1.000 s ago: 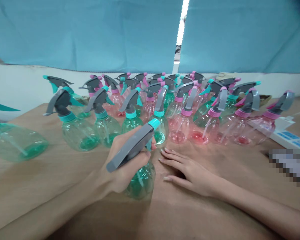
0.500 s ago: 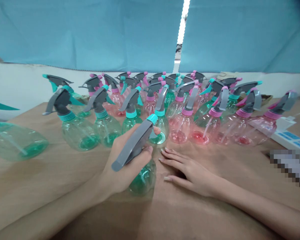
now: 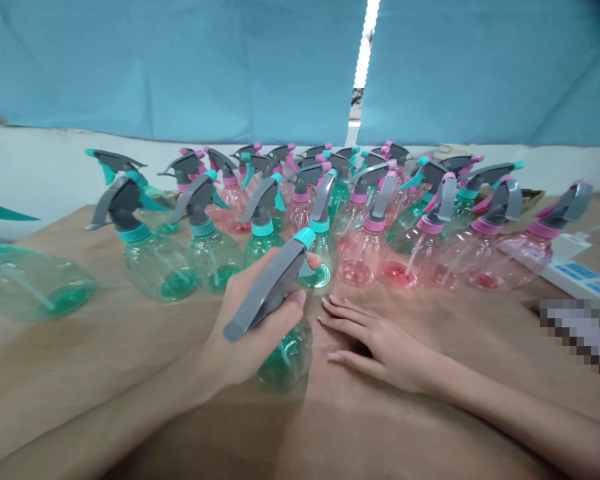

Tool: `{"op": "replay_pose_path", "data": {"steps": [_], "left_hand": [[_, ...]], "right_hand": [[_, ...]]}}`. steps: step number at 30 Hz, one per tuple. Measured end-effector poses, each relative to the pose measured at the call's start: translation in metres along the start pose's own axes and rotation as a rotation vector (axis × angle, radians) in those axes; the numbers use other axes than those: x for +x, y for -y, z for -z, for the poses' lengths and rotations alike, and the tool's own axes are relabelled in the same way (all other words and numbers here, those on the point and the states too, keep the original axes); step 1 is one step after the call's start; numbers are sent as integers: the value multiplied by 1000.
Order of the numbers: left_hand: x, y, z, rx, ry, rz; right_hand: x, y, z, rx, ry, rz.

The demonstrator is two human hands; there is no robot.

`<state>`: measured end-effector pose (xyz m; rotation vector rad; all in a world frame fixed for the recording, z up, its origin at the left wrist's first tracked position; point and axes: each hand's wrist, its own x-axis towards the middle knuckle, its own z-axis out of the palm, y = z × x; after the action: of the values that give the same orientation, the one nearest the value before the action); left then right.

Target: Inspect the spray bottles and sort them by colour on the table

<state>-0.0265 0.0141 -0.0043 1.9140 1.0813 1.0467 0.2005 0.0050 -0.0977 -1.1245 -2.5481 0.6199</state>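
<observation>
My left hand (image 3: 245, 333) is wrapped round the neck of a green spray bottle (image 3: 286, 353) with a grey trigger head and a teal nozzle. The bottle stands on the brown table (image 3: 105, 347) near the front centre. My right hand (image 3: 375, 340) lies flat on the table just right of that bottle, fingers stretched out and holding nothing. Behind both hands stands a crowd of several spray bottles: green ones (image 3: 155, 263) to the left, pink ones (image 3: 405, 257) to the right.
A green bottle (image 3: 30, 287) lies on its side at the left edge. A white power strip (image 3: 575, 273) runs along the right side of the table. A white ledge and blue curtains (image 3: 180, 67) close off the back.
My left hand has shifted the green bottle slightly forward and more upright. The right hand has stayed flat in place.
</observation>
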Motion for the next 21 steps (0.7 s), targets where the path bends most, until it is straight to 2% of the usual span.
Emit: {"op": "replay_pose_path", "data": {"steps": [15, 21], "left_hand": [[0, -6, 0, 12, 11, 28], [-1, -5, 0, 3, 16, 23]], "right_hand": [[-1, -1, 0, 35, -32, 14], [0, 1, 1, 3, -8, 13]]}}
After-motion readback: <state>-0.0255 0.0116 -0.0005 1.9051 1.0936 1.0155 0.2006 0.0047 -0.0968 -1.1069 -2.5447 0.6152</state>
